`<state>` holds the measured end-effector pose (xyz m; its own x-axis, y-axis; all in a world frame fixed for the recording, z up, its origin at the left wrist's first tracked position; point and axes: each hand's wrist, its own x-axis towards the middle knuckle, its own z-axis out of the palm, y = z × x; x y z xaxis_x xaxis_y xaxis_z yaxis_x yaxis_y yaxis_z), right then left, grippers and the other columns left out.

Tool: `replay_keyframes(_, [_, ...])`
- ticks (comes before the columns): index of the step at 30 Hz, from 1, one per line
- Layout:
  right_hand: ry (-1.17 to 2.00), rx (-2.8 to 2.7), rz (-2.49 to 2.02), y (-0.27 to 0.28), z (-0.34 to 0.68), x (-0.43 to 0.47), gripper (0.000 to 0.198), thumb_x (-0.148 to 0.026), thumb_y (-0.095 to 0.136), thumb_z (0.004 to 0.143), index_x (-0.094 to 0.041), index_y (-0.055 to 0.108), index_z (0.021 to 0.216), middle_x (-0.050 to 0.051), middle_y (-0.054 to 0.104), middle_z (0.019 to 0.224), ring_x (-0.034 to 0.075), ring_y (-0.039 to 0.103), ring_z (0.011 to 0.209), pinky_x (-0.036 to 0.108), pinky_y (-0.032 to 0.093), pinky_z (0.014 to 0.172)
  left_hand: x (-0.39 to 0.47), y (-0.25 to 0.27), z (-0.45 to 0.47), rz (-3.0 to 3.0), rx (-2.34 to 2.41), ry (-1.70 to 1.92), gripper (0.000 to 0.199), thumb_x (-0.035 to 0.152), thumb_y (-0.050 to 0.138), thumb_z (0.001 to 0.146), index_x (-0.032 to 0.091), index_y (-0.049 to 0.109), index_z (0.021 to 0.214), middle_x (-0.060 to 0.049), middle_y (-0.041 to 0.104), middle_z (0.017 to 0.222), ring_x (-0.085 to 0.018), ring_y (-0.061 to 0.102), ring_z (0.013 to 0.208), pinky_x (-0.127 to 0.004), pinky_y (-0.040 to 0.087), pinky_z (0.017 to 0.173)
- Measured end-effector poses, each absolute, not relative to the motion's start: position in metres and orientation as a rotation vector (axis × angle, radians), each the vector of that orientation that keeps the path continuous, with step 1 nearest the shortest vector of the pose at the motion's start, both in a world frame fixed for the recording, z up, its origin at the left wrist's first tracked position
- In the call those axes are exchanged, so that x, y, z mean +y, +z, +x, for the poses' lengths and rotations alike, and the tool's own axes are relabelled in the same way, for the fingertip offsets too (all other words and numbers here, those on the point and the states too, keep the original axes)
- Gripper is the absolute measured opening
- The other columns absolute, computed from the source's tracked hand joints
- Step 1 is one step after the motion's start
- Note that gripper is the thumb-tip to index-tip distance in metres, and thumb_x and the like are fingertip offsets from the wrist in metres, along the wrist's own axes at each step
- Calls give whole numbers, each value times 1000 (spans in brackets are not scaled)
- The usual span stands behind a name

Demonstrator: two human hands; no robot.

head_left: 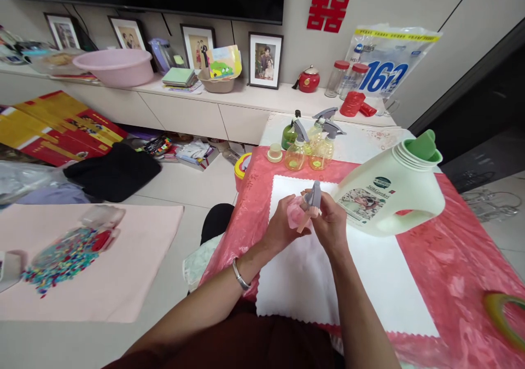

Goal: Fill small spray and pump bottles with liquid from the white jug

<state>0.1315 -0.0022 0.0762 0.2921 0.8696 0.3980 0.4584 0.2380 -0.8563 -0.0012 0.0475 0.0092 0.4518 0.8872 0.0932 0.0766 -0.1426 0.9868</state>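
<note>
A small pink spray bottle [296,214] with a grey trigger head [314,195] is held over the white cloth [295,281]. My left hand [282,224] wraps round its pink body. At the grey head, my right hand [331,218] has its fingers closed, partly hiding the neck. Just right of my hands stands a large pale green detergent jug [373,194], its mouth uncapped with a green spout inside. Beyond my hands are several yellow spray bottles [295,157] with grey heads, a dark green bottle [289,136] and a pale round cap [274,152].
Red plastic sheeting [459,265] covers the table, with a roll of tape [506,317] at the right edge. A pink mat [135,270] on the left bears small colourful pieces [65,259]. The low cabinet [241,117] behind holds a pink basin [115,68] and picture frames.
</note>
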Motion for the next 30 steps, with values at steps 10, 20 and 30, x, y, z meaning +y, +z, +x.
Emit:
replay_keyframes(10, [390,-1227,-1445,74,121,-1,33,-45,60,90,-15,64,103,4,62,101,16,60,91,26,49,83,42,65,-21,1658,725,1093,37,42,54,100,27,61,133,-9,61,141,-28,56,136,-51,42,120])
replay_keyframes(20, [341,-1092,-1526,76,112,0,40,-53,66,85,-14,59,94,2,61,91,13,59,81,23,45,72,35,63,-3,1466,505,1154,68,67,69,84,21,59,134,-15,58,139,-35,55,134,-56,45,116])
replay_keyframes(30, [245,-985,-1517,62,101,9,48,-58,68,79,-14,54,93,2,58,88,14,56,75,21,44,64,28,87,25,974,687,1181,37,46,84,75,18,66,91,-3,67,83,-19,66,78,-37,53,80])
